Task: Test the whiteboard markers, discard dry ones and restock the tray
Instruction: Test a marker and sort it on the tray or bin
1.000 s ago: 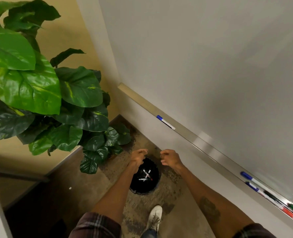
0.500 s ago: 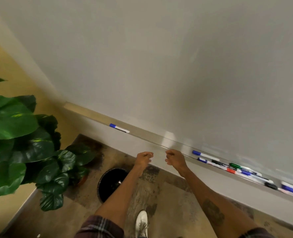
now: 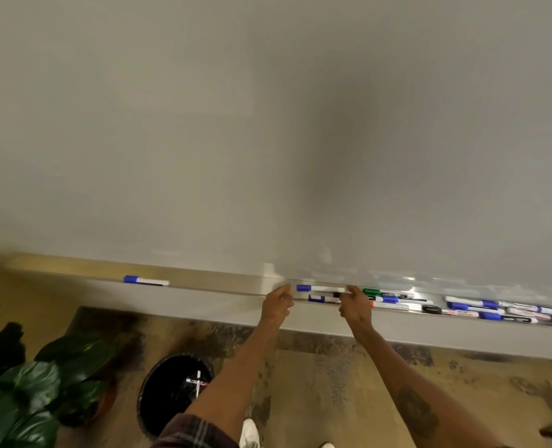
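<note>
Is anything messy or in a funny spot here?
Yes. One blue-capped marker lies alone far left on the tray, away from the jumbled pile on the right. Markers also sit in the black bin.

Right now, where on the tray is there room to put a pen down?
The tray is bare between the lone blue marker and the left hand, and left of that marker. Between the hands and right of the right hand, markers crowd it.
</note>
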